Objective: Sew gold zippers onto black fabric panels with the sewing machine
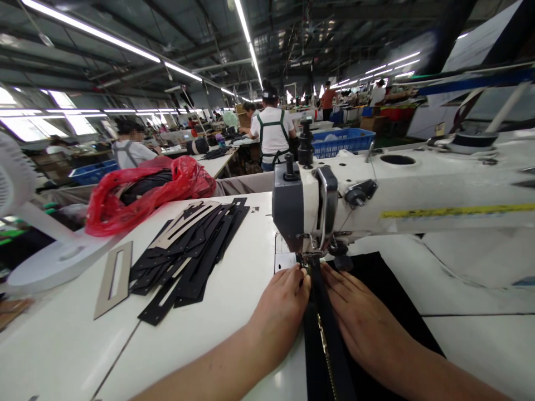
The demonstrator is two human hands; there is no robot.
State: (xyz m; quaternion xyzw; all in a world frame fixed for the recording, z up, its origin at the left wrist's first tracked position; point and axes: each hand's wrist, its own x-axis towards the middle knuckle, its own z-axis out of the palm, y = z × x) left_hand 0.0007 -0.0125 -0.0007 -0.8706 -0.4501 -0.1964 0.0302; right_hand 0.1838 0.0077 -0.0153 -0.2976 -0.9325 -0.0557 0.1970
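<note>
Left hand (284, 303), lower centre of frame: fingers bent, fingertips close in at the needle area on the left edge of the work. Whether thumb and fingers pinch the material cannot be told; the undersides are hidden. Right hand (363, 314), just right of it: laid palm down, fingers extended and close together, not closed around anything, fingertips on the work near the needle.

Between the hands: dark zipper strip (334, 356) with gold-coloured teeth, running from the bottom edge of the frame up to the presser foot (310, 259), just right of centre. Beneath the strip and right hand: black panel (387, 284), its far corner showing at centre right, lying flat.

Above the hands: white sewing machine (401, 178), its head at centre, its arm reaching the right edge; yellow measuring tape (455, 211) along the arm.

Left of the machine: white table (234, 334) bearing a loose, overlapping pile of black slotted pieces (184, 278). One beige slotted piece (113, 278) lies just left of the pile; another pale one lies on top. Behind the pile, a red plastic bag (192, 178) with dark material inside. Far left: white fan (45, 245).

Upper centre: co-worker (273, 131) in white shirt and green straps, back turned; blue crate (343, 142) to the right.
</note>
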